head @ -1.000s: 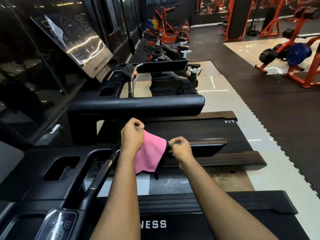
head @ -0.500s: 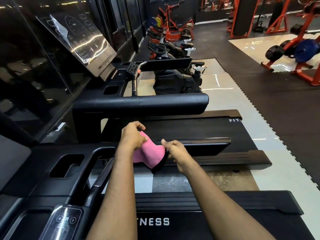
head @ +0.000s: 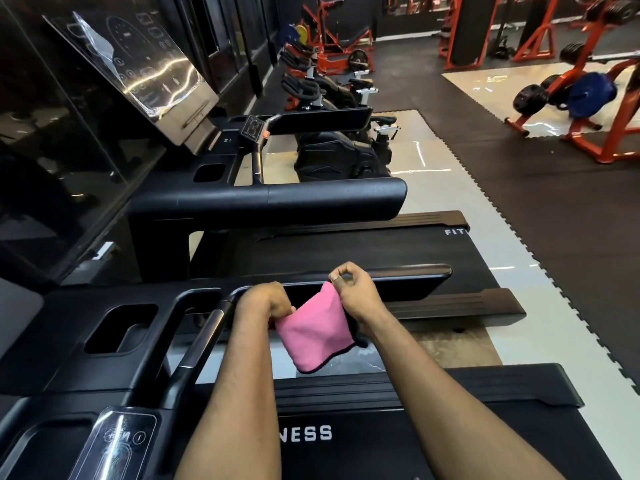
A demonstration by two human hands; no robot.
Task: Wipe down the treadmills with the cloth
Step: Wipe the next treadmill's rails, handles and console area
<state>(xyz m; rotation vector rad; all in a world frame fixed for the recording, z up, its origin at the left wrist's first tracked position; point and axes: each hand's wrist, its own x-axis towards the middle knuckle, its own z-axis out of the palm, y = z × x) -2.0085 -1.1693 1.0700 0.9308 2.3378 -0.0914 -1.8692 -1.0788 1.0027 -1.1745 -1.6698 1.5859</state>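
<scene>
Pink cloth held in the air above the near treadmill, just short of its side handrail: left hand grips one edge, right hand pinches the opposite corner, probably refolding it for wiping. Near deck reads "NESS"; far treadmill reads "FIT", both cut off.

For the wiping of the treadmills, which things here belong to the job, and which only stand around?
Job:
- pink cloth, held by left hand and right hand
- near treadmill
- next treadmill

Standing around:
- exercise bike
- blue weight plate
- orange frame
</scene>
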